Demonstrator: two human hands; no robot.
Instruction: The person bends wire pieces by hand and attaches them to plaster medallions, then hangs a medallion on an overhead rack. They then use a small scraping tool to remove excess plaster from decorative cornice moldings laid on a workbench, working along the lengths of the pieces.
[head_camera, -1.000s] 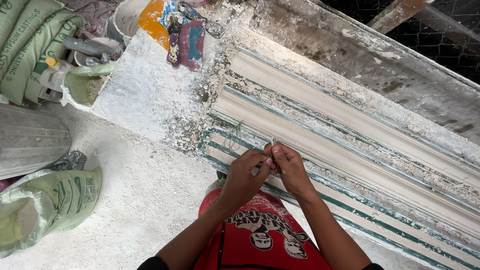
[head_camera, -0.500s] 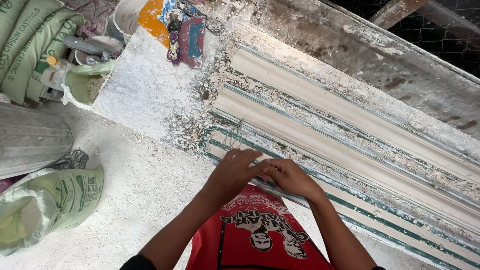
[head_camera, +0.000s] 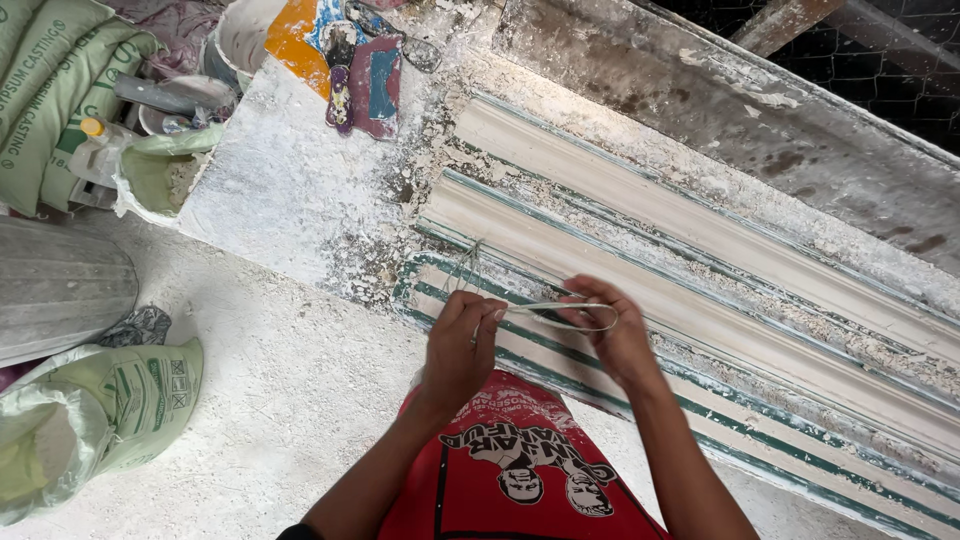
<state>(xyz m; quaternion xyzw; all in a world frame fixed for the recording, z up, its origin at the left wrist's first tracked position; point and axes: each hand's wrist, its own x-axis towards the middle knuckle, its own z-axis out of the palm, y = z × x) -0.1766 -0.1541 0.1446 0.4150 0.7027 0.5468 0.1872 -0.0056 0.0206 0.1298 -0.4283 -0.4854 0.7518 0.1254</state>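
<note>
The long white moulding form (head_camera: 700, 290), ribbed with green stripes, runs from the middle of the scene away to the right. The plaster on it looks flaky, and I'd judge that a hard tug or a knock from an elbow could chip an edge or shake crumbs into the grooves. On the left a pale green sack (head_camera: 110, 410) slumps open on the dusty floor; if kicked, it could spill.

Over the near edge of the form, the left hand (head_camera: 462, 345) is closed, pinching one end of a thin strand of fibre (head_camera: 560, 315). The right hand (head_camera: 615, 335) is closed on the other end, where the strand curls into a loop. The strand is stretched between the hands, just above the stripes. It looks wispy, so it could fray, snap or slip out of the fingers.

The strand is too fine to tell whether it is wire or string. Its frayed tail toward the form blurs away. The right fingertips are hidden behind the hand, and the form's far end is cut off.
</note>
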